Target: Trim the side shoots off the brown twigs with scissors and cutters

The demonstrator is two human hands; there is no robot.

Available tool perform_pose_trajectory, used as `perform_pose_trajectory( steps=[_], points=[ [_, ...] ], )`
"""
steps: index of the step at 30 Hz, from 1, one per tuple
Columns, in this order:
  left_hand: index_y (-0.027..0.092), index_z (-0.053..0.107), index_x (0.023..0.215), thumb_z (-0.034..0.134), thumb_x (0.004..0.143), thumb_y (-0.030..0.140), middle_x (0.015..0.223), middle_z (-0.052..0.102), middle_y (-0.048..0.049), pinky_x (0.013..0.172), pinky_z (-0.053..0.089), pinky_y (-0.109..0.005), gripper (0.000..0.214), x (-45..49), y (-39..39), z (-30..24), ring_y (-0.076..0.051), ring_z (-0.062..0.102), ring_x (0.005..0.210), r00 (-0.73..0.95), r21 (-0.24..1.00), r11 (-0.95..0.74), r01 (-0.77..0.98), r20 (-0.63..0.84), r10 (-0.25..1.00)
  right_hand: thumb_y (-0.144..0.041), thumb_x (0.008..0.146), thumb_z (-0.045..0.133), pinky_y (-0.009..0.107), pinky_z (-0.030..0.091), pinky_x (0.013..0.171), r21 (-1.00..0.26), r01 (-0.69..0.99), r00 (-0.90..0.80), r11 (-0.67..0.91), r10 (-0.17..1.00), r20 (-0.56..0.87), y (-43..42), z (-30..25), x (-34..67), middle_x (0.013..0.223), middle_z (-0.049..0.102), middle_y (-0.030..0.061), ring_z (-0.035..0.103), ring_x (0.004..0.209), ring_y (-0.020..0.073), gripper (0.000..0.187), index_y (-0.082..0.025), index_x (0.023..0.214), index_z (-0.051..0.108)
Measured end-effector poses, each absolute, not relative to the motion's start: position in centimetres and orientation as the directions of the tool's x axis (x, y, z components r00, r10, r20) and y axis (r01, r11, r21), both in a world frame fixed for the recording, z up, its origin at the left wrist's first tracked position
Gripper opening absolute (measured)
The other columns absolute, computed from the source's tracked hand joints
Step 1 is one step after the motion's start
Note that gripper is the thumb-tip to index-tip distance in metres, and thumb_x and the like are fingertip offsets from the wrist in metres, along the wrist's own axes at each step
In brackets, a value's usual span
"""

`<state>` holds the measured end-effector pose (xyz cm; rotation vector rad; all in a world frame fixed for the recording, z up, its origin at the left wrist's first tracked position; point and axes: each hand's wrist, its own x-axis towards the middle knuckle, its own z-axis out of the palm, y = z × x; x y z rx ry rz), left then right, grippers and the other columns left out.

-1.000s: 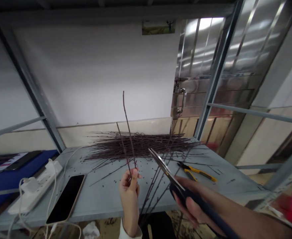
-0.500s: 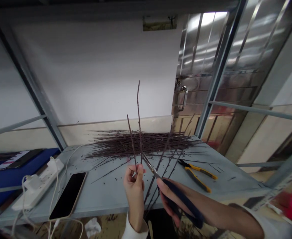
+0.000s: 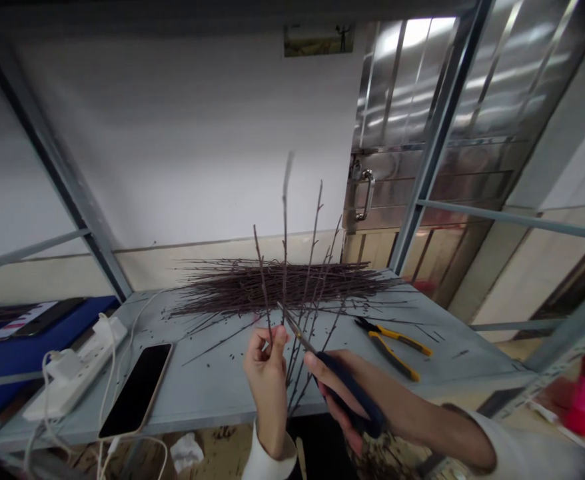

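Beyond the grey metal table (image 3: 212,393) stands a steel door (image 3: 422,133). A heap of dark twigs (image 3: 272,287) lies across the table's far half, with loose bits scattered around it. A power strip (image 3: 75,367) and a phone (image 3: 137,390) lie at the table's left side, and yellow-handled pliers (image 3: 390,347) lie at its right. Above the table's near edge, the left hand (image 3: 267,387) is closed in a narrow grip on thin twigs (image 3: 284,267) standing upright. The right hand (image 3: 352,393) holds dark-handled scissors (image 3: 345,387) firmly, their blades (image 3: 297,330) nearly together, the tips just beside those twigs
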<state>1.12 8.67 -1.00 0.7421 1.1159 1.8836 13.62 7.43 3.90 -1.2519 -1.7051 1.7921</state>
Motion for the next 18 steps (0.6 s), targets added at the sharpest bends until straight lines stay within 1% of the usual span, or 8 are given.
perform_pose_trajectory(
  steps=[3, 6, 9, 11, 14, 16, 18],
  points=[
    [0.018, 0.048, 0.062, 0.077, 0.064, 0.05, 0.055, 0.056, 0.0062, 0.033, 0.013, -0.014, 0.043, 0.9, 8.8, -0.9, 0.001, 0.021, 0.033, -0.521, 0.894, -0.301, -0.332, 0.092, 0.848, -0.073, 0.078, 0.044, 0.016, 0.03, 0.029, -0.949, 0.268, -0.526, -0.168, 0.799, -0.29, 7.8, 3.0, 13.9, 0.037, 0.046, -0.0069, 0.043, 0.026, 0.0078, 0.053, -0.021, 0.064, 0.043],
    [0.017, 0.049, 0.062, 0.077, 0.062, 0.05, 0.058, 0.057, 0.0057, 0.032, 0.013, -0.013, 0.043, 0.3, 9.2, -0.7, 0.002, 0.021, 0.032, -0.541, 0.883, -0.321, -0.344, 0.093, 0.836, -0.069, 0.082, 0.043, 0.018, 0.03, 0.029, -0.968, 0.216, -0.476, -0.128, 0.852, -0.219, 8.4, 2.1, 15.0, 0.04, 0.049, -0.0065, 0.046, 0.028, 0.009, 0.05, -0.021, 0.067, 0.044],
    [0.016, 0.05, 0.062, 0.079, 0.061, 0.046, 0.058, 0.056, 0.0057, 0.032, 0.014, -0.012, 0.042, -0.3, 9.6, -0.4, 0.002, 0.022, 0.033, -0.552, 0.863, -0.338, -0.375, 0.085, 0.83, -0.062, 0.08, 0.054, 0.02, 0.033, 0.035, -0.974, 0.224, -0.401, -0.018, 0.909, -0.109, 8.7, 2.2, 16.5, 0.043, 0.053, -0.0056, 0.049, 0.034, 0.0101, 0.044, -0.022, 0.065, 0.042],
    [0.016, 0.05, 0.061, 0.081, 0.06, 0.043, 0.056, 0.055, 0.0061, 0.032, 0.015, -0.012, 0.041, -0.6, 9.9, -0.1, 0.002, 0.021, 0.034, -0.55, 0.845, -0.35, -0.403, 0.082, 0.831, -0.057, 0.076, 0.061, 0.022, 0.039, 0.042, -0.957, 0.282, -0.311, 0.065, 0.95, -0.028, 8.9, 2.3, 17.6, 0.045, 0.055, -0.0042, 0.052, 0.039, 0.0115, 0.043, -0.022, 0.062, 0.042],
    [0.016, 0.051, 0.062, 0.082, 0.059, 0.039, 0.055, 0.055, 0.0064, 0.032, 0.015, -0.012, 0.039, -0.9, 10.2, 0.5, 0.002, 0.02, 0.035, -0.539, 0.824, -0.356, -0.44, 0.075, 0.839, -0.057, 0.069, 0.068, 0.028, 0.047, 0.054, -0.933, 0.338, -0.095, 0.126, 0.991, 0.099, 9.2, 1.0, 18.6, 0.051, 0.062, -0.0006, 0.059, 0.05, 0.0163, 0.042, -0.023, 0.062, 0.045],
    [0.015, 0.052, 0.062, 0.083, 0.058, 0.038, 0.055, 0.055, 0.0061, 0.032, 0.015, -0.012, 0.038, -1.1, 10.5, 0.9, 0.002, 0.021, 0.035, -0.535, 0.82, -0.355, -0.449, 0.071, 0.842, -0.059, 0.067, 0.07, 0.032, 0.05, 0.061, -0.942, 0.316, 0.043, 0.115, 0.99, 0.136, 9.4, -1.2, 18.5, 0.06, 0.067, 0.0028, 0.064, 0.058, 0.0202, 0.041, -0.022, 0.067, 0.05],
    [0.015, 0.053, 0.061, 0.083, 0.058, 0.036, 0.056, 0.056, 0.0057, 0.033, 0.016, -0.012, 0.037, -1.3, 10.6, 1.2, 0.002, 0.023, 0.035, -0.533, 0.817, -0.358, -0.452, 0.075, 0.843, -0.059, 0.069, 0.069, 0.035, 0.052, 0.066, -0.968, 0.236, 0.104, 0.09, 0.988, 0.117, 9.6, -3.8, 17.9, 0.067, 0.07, 0.0062, 0.067, 0.065, 0.0229, 0.042, -0.02, 0.072, 0.053]
  ],
)
